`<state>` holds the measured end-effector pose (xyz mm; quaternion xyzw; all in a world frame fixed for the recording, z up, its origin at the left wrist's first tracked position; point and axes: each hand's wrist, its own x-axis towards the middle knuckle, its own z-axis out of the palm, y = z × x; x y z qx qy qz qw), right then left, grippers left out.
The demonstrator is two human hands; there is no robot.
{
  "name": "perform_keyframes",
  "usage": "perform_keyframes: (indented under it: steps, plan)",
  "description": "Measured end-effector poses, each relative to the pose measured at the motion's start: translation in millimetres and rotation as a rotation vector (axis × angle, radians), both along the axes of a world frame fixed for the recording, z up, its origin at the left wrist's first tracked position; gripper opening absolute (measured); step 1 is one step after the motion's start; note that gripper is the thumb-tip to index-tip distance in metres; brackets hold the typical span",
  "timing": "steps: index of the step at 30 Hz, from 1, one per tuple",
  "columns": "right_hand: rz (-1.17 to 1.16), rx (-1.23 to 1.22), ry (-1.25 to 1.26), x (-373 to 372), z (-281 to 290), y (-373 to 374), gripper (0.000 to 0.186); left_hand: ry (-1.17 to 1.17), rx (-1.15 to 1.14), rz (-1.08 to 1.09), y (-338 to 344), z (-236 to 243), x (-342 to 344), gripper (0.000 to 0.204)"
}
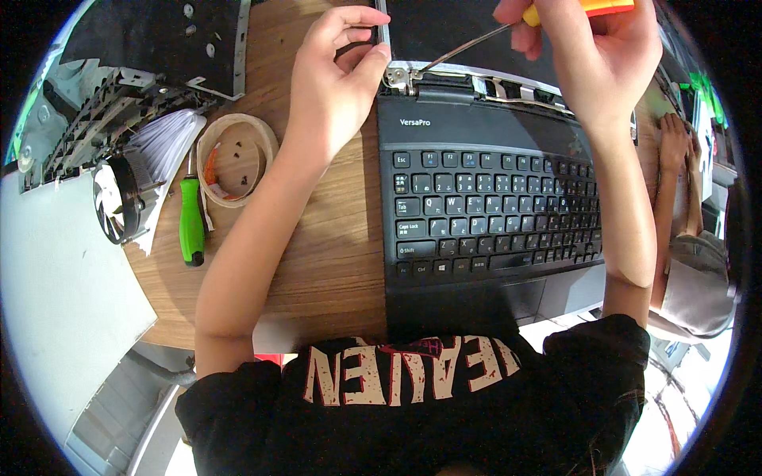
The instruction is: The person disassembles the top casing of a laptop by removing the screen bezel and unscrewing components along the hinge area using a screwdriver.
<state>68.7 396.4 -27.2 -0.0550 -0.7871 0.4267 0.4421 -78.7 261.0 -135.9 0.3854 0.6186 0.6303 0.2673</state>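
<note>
A black plastic laptop point(492, 206) lay opened on the brown wood-grain desk point(333, 238), the tip of a yellow-and-orange-handled steel screwdriver point(476, 44) at its silver left hinge point(399, 78). The right hand point(607, 79) had its grip wrapped round that handle; the left hand point(335, 75) held the dark screen's point(460, 25) edge. Farther left, a green-handled screwdriver point(191, 222) lay just beside a beige tape roll point(268, 149).

The right hand point(601, 71) is curled in a closed grip, its forearm point(625, 206) dropping almost straight below. Left of that grip, the left hand point(333, 79) points its thumb point(376, 59) and forefinger point(359, 14) toward it, tips apart; the left forearm point(266, 238) slants down and farther left.
</note>
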Motion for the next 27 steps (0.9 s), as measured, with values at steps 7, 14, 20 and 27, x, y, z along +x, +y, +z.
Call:
perform_keyframes:
  steps: [7, 14, 20, 27]
  plan:
    - [0.004, 0.026, -0.006, 0, -6, -3, 0.021, -0.011, -0.007, -0.001, -2, -3, -2, 0.03]
    - [0.005, 0.027, 0.045, -1, -8, -3, 0.02, -0.022, 0.012, 0.015, 0, -1, 0, 0.027]
    - [-0.032, 0.067, -0.044, 2, -3, -5, 0.019, -0.105, -0.046, -0.036, -3, 7, 4, 0.028]
    - [-0.009, 0.048, -0.004, -1, -7, -3, 0.018, -0.114, -0.031, -0.039, -5, 11, 6, 0.025]
